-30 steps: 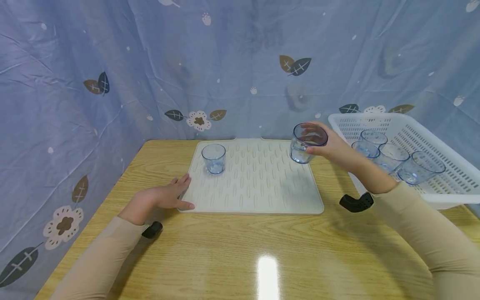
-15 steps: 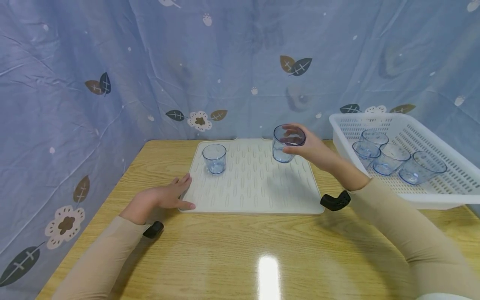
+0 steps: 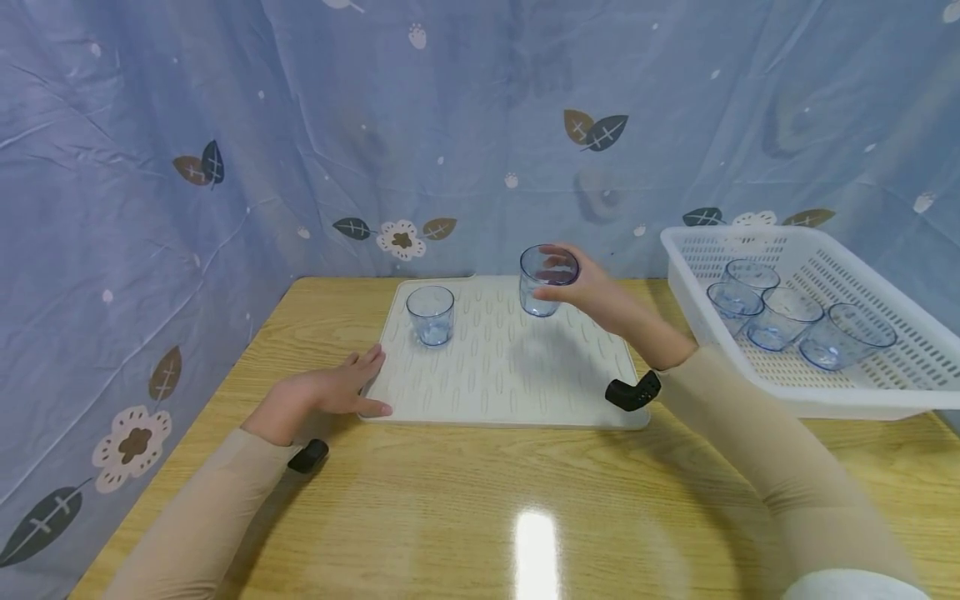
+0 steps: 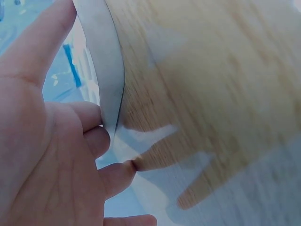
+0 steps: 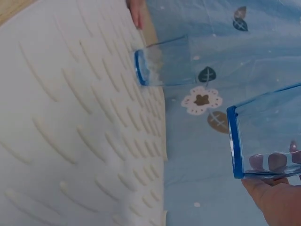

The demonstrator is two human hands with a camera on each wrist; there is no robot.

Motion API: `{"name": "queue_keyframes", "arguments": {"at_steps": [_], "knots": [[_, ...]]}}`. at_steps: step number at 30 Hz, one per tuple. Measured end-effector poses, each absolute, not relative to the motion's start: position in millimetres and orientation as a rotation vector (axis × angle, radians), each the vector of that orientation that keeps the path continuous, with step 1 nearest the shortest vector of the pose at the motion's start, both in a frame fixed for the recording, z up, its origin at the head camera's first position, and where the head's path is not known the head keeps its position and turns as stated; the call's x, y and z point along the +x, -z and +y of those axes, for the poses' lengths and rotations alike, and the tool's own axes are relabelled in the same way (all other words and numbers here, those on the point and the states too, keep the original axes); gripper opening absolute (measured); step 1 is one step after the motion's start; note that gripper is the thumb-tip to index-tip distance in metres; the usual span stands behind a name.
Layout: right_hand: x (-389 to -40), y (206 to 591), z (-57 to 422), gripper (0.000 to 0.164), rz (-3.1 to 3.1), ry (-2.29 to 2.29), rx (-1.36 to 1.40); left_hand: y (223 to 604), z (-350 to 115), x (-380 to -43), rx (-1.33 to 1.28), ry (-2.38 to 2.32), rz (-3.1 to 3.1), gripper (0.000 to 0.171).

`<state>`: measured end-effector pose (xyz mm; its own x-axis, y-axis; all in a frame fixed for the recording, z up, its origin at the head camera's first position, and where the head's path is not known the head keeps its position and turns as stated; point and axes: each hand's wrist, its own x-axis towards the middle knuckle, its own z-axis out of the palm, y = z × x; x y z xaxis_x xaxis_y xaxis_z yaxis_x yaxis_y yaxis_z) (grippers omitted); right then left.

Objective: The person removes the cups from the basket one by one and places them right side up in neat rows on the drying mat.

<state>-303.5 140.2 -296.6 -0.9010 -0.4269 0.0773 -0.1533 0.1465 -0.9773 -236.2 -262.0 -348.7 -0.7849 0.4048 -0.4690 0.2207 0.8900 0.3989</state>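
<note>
My right hand [image 3: 603,302] grips a clear blue-tinted drinking glass [image 3: 534,293] by its side, thumb in front and fingers behind. The glass is held upright over the back of the white ribbed mat [image 3: 487,375]; in the right wrist view its base [image 5: 236,143] is clear of the mat's surface. A similar glass [image 3: 432,318] stands upright on the mat's left part. At the mat's left edge rests my left hand [image 3: 333,392], fingers spread and holding nothing. In the left wrist view its fingers [image 4: 117,179] lie against the pale mat edge [image 4: 110,70].
On the right of the wooden table [image 3: 435,508] stands a white slotted plastic basket [image 3: 847,404] with several more glasses [image 3: 783,321] in it. A blue patterned cloth [image 3: 480,100] hangs close behind the mat and along the left side.
My right hand has carried the glass leftward, from the mat's right edge to over its back middle. The left hand and the standing glass have stayed in place.
</note>
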Motion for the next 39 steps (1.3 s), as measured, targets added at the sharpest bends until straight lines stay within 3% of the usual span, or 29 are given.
{"name": "queue_keyframes", "arguments": {"at_steps": [39], "knots": [[-324.0,358.3,77.9,0.084,2.238,1.745,-0.376,347.3,-259.4,-234.8,0.485,-0.453,2.490,0.107]]}}
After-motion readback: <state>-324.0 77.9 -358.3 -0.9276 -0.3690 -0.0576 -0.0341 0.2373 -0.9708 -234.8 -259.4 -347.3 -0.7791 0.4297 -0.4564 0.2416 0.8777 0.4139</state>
